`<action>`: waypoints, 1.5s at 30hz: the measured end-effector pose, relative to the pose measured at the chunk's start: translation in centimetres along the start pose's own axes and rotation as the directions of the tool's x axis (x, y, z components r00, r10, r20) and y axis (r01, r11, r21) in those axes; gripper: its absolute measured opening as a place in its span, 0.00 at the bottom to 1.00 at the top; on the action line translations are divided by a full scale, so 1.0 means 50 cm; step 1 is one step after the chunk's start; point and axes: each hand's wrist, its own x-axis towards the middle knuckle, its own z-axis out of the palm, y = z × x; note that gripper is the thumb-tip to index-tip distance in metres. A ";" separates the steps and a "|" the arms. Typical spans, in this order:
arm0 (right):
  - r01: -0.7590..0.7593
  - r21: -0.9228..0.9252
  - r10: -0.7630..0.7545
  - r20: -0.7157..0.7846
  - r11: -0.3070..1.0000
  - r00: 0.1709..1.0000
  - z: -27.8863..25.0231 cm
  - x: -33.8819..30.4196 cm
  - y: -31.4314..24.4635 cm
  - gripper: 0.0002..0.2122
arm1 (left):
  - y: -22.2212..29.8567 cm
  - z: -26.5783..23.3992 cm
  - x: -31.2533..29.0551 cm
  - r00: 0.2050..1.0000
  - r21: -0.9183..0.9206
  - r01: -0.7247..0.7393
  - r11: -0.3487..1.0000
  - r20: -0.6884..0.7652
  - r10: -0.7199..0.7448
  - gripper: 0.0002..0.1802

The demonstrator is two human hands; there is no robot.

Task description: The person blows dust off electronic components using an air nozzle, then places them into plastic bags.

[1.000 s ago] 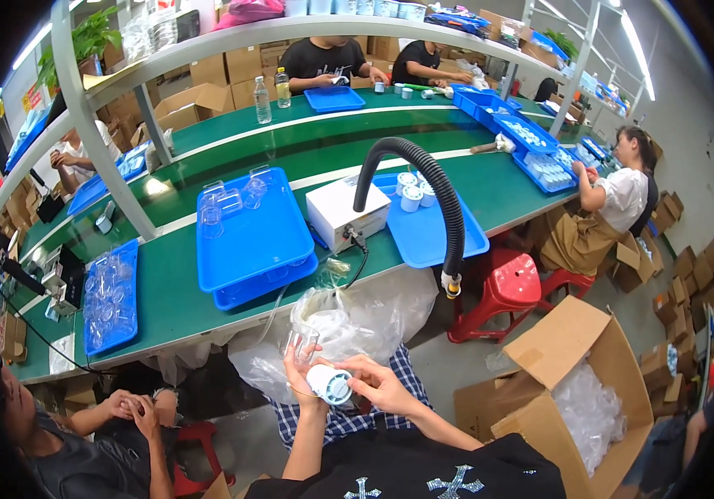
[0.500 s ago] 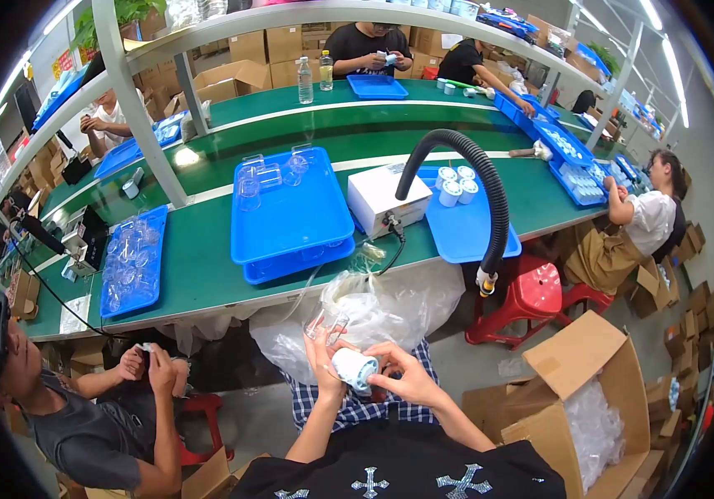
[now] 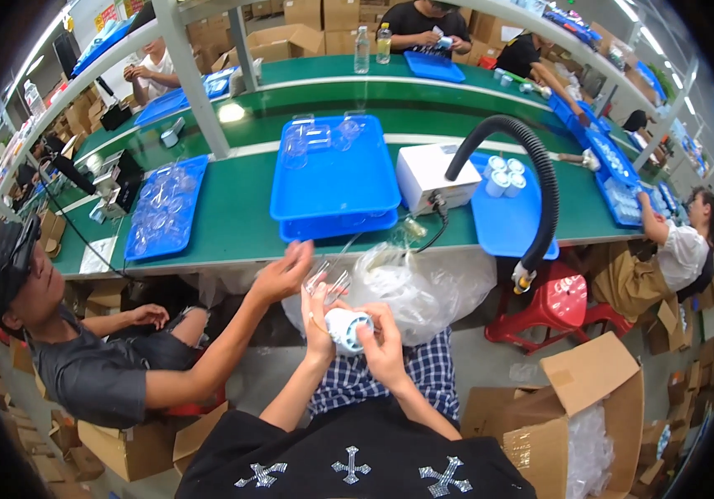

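Over my lap, my left hand (image 3: 315, 331) is wrapped round a white cylindrical part with a blue slotted end (image 3: 342, 329). A clear plastic cup (image 3: 330, 281) is also in this hand, up by its fingertips. My right hand (image 3: 386, 349) has its fingers closed on the slotted end, the thumb pressing against it. That end is tilted toward me and to the right. Just left of the clear cup, a co-worker's hand (image 3: 286, 272) reaches in.
Ahead on the green bench are stacked blue trays (image 3: 334, 187) with clear cups, a white box (image 3: 436, 179) with a black flexible hose (image 3: 546, 183), and a blue tray (image 3: 490, 224) bearing several white parts. A plastic bag (image 3: 423, 287) hangs at the bench edge. An open carton (image 3: 590, 374) stands right.
The co-worker on the left has stretched an arm toward my left hand. My right thumb has moved onto the slotted end, which now faces me more. The whole view has shifted.
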 end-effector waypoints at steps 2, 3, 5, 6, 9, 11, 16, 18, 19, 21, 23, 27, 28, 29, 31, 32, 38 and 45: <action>0.052 -0.026 -0.052 -0.009 0.998 0.999 0.008 0.004 -0.002 0.09 | 0.012 0.003 -0.008 1.000 0.008 0.006 1.000 -0.017 -0.006 0.23; 0.017 0.020 -0.017 -0.008 1.000 1.000 0.007 0.002 -0.007 0.09 | 0.013 0.002 -0.010 1.000 0.019 0.021 1.000 -0.008 -0.021 0.23; 0.011 0.049 -0.012 0.019 0.999 1.000 0.013 -0.002 -0.012 0.09 | 0.020 -0.011 -0.004 0.999 -0.001 0.041 0.999 -0.003 -0.041 0.23; -0.008 0.054 0.006 0.026 0.999 1.000 0.019 -0.007 -0.015 0.09 | 0.025 -0.021 -0.005 0.994 -0.076 0.107 0.991 0.010 -0.107 0.23; 0.005 -0.026 -0.002 0.116 1.000 0.993 0.013 -0.011 -0.041 0.12 | 0.034 -0.023 0.004 0.974 -0.157 0.226 0.961 0.054 -0.220 0.24; -0.050 0.013 0.047 0.148 0.999 0.988 0.002 -0.019 -0.040 0.16 | 0.047 -0.011 0.006 0.947 -0.149 0.314 0.938 0.122 -0.297 0.24; -0.062 0.015 0.059 0.136 0.998 0.989 -0.027 -0.028 -0.077 0.20 | 0.021 0.023 -0.007 0.945 -0.141 0.315 0.939 0.136 -0.297 0.22; -0.061 0.022 0.060 0.051 0.998 0.997 -0.039 -0.035 -0.077 0.18 | -0.001 0.042 -0.020 0.943 -0.135 0.317 0.939 0.147 -0.297 0.23; -0.048 0.034 0.049 -0.013 0.998 0.999 -0.043 -0.037 -0.074 0.16 | -0.012 0.048 -0.024 0.942 -0.114 0.314 0.942 0.162 -0.294 0.22; -0.017 0.088 0.025 -0.095 0.996 0.995 -0.045 -0.043 -0.063 0.14 | -0.028 0.069 -0.038 0.950 -0.119 0.274 0.954 0.189 -0.249 0.21; -0.003 0.145 0.028 -0.169 0.989 0.985 -0.059 -0.047 -0.058 0.09 | -0.032 0.090 -0.051 0.957 -0.118 0.252 0.961 0.181 -0.228 0.21; 0.064 0.101 -0.061 -0.032 0.993 0.998 -0.086 -0.043 -0.070 0.09 | -0.024 0.109 -0.049 0.953 -0.184 0.274 0.944 0.187 -0.240 0.23; 0.059 0.098 -0.059 0.000 0.993 0.998 -0.088 -0.040 -0.082 0.09 | -0.018 0.105 -0.042 0.953 -0.184 0.272 0.944 0.186 -0.238 0.24; -0.004 0.083 -0.002 0.067 0.997 0.998 -0.089 -0.039 -0.102 0.11 | -0.017 0.092 -0.036 0.930 -0.228 0.347 0.910 0.212 -0.302 0.25; -0.129 0.117 0.105 0.191 0.985 0.976 -0.095 -0.042 -0.112 0.16 | -0.010 0.083 -0.034 0.942 -0.230 0.310 0.923 0.204 -0.265 0.25; -0.134 0.115 0.107 0.216 0.984 0.971 -0.097 -0.041 -0.112 0.16 | -0.006 0.080 -0.035 0.946 -0.209 0.290 0.934 0.214 -0.245 0.25; 0.025 0.117 -0.024 -0.011 0.993 1.000 -0.086 -0.032 -0.078 0.10 | -0.030 0.104 -0.056 0.993 -0.085 0.005 0.996 0.122 0.006 0.23; -0.059 0.177 0.028 0.175 0.982 0.984 -0.096 -0.035 -0.088 0.14 | -0.009 0.076 -0.036 0.973 -0.290 0.221 0.931 0.128 -0.191 0.23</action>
